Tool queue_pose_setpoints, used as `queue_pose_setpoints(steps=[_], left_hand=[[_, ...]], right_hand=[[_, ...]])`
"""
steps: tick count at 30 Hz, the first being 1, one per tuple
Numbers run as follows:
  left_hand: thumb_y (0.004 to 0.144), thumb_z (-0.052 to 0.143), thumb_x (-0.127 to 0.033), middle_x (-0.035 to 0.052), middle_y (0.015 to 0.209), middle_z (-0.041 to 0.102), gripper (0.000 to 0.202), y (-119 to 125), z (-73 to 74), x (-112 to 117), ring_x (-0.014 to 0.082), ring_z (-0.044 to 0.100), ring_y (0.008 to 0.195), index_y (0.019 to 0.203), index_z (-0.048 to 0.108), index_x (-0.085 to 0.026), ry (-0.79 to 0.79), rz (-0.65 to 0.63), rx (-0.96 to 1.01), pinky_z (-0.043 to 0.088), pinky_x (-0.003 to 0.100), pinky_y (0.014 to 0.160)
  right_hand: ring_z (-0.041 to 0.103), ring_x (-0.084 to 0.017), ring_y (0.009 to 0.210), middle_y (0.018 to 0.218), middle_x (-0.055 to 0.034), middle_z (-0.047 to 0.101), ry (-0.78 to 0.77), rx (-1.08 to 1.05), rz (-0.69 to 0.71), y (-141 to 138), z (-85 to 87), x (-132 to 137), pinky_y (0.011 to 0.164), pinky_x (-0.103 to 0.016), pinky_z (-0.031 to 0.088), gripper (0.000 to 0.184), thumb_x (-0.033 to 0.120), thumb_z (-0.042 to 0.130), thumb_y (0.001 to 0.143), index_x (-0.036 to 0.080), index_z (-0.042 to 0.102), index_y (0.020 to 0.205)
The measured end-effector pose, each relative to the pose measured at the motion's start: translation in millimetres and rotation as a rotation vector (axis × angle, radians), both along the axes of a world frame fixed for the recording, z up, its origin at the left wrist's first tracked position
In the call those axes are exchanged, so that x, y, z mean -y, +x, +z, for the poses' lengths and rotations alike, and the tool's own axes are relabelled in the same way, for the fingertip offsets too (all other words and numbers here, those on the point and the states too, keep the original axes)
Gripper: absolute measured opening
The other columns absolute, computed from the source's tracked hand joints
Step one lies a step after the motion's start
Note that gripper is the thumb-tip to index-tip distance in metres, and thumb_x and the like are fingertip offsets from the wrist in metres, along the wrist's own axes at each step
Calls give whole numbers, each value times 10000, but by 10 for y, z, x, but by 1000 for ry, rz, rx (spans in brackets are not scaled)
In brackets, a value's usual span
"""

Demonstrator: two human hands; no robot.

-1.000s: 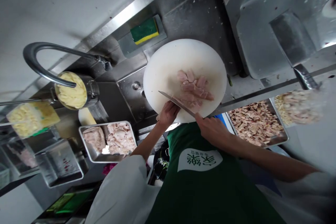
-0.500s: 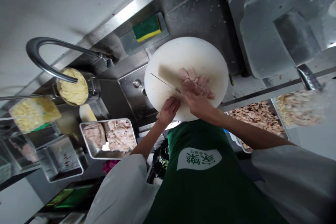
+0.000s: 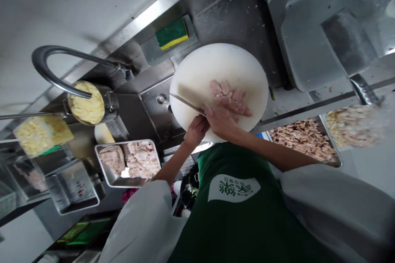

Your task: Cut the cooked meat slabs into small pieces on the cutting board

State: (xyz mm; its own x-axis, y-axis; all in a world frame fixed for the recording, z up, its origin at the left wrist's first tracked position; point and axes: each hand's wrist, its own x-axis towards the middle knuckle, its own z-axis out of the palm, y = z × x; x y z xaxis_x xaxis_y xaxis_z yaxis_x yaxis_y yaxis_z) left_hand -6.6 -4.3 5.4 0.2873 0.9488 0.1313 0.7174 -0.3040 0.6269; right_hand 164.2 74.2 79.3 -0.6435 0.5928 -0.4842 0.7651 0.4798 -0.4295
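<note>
Cutting meat at a steel counter, seen from above my own hands. My right hand (image 3: 220, 122) is closed around the handle of a knife (image 3: 188, 104), the handle itself hidden by my fingers. The blade slants away toward the left, over a round white cutting board (image 3: 212, 63), its tip at the board's left edge. My left hand (image 3: 196, 131) lies at the near left edge of the board, fingers curled and close against the blade; whether they grip anything beneath them I cannot tell. Cut pieces of pale pink meat (image 3: 230, 95) lie in a loose cluster right of the board's centre, just beyond my right hand, some overlapping.

Beyond the board, a green and yellow sponge (image 3: 172, 35) rests on a flat grey plate (image 3: 149, 53). To the left, a curved tap (image 3: 46, 72) arches partly over a metal pot (image 3: 111, 107) of pale yellow slices (image 3: 88, 107). Nearer to me stands a metal tray (image 3: 119, 181) with one large piece of meat on its left and thinner slices on its right. To the right of my body, another tray (image 3: 339, 160) holds small browned pieces (image 3: 304, 137), beside a clear bag (image 3: 354, 125) of pale food. I wear a green apron (image 3: 228, 226) with a white label, and white sleeves (image 3: 138, 222).
</note>
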Motion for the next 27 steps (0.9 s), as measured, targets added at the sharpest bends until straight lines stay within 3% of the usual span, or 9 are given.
queue_pose_setpoints(steps=[2, 4, 7, 12, 16, 20, 22, 24, 27], left_hand=[[967, 517, -246, 87, 1074, 655, 185, 0, 9, 18, 198, 596, 1074, 1064, 661, -180, 16, 24, 3, 553, 398, 941], [970, 514, -251, 92, 1102, 649, 195, 9, -3, 35, 200, 595, 1084, 1086, 653, -179, 31, 57, -7, 549, 407, 946], [974, 506, -275, 86, 1017, 654, 194, 19, -43, 46, 212, 601, 1041, 1026, 670, -186, 24, 59, -39, 552, 407, 900], [965, 518, -274, 75, 937, 642, 185, 16, -48, 22, 212, 596, 962, 944, 680, -188, 40, 28, -69, 553, 380, 843], [958, 527, -254, 78, 904, 642, 181, 0, -27, 13, 212, 596, 952, 907, 679, -171, 29, 6, -62, 562, 377, 825], [963, 514, -234, 83, 973, 658, 174, -31, -29, 42, 209, 601, 1015, 969, 679, -180, 9, 16, -52, 567, 390, 874], [968, 507, -229, 91, 1055, 660, 191, -36, -34, 59, 203, 595, 1074, 1065, 664, -181, 26, 44, -16, 560, 391, 924], [971, 503, -232, 92, 1068, 660, 204, -29, -41, 69, 195, 601, 1077, 1096, 657, -180, 39, 63, 14, 559, 386, 937], [977, 493, -253, 85, 1044, 660, 209, -12, -40, 74, 197, 611, 1046, 1073, 667, -186, 20, 66, 2, 566, 387, 914]], right_hand=[[630, -308, 1063, 1248, -263, 616, -7, -25, 33, -47, -76, -128, 849, -398, 478, 547, 85, 275, 916, 13, 366, 1451], [629, -302, 1061, 1251, -261, 609, -3, -14, 32, 25, -15, -119, 815, -375, 483, 537, 65, 276, 904, 15, 391, 1426], [626, -301, 1067, 1245, -248, 610, -1, 51, 12, 239, 261, 104, 802, -365, 481, 491, 53, 250, 906, 60, 474, 1343], [695, -246, 766, 805, -136, 708, -219, 262, 30, 590, 664, 500, 677, -307, 468, 389, 64, 285, 916, 97, 512, 1231], [694, -243, 769, 848, -149, 712, -169, 232, 48, 464, 493, 431, 682, -316, 465, 400, 56, 284, 908, 84, 510, 1237], [655, -265, 970, 1103, -212, 677, -34, 73, 78, -28, 79, 14, 797, -358, 466, 367, 93, 282, 936, 81, 522, 1214], [645, -278, 999, 1128, -222, 664, -30, 44, 79, -148, -18, -158, 804, -358, 464, 358, 110, 299, 939, 68, 515, 1221], [638, -288, 1032, 1149, -232, 652, -20, 37, 68, -99, 12, -196, 805, -349, 467, 384, 95, 308, 924, 50, 503, 1252], [595, -295, 1141, 1322, -250, 568, 24, 50, 54, 199, 222, 13, 841, -348, 471, 495, 59, 296, 898, 61, 433, 1373]])
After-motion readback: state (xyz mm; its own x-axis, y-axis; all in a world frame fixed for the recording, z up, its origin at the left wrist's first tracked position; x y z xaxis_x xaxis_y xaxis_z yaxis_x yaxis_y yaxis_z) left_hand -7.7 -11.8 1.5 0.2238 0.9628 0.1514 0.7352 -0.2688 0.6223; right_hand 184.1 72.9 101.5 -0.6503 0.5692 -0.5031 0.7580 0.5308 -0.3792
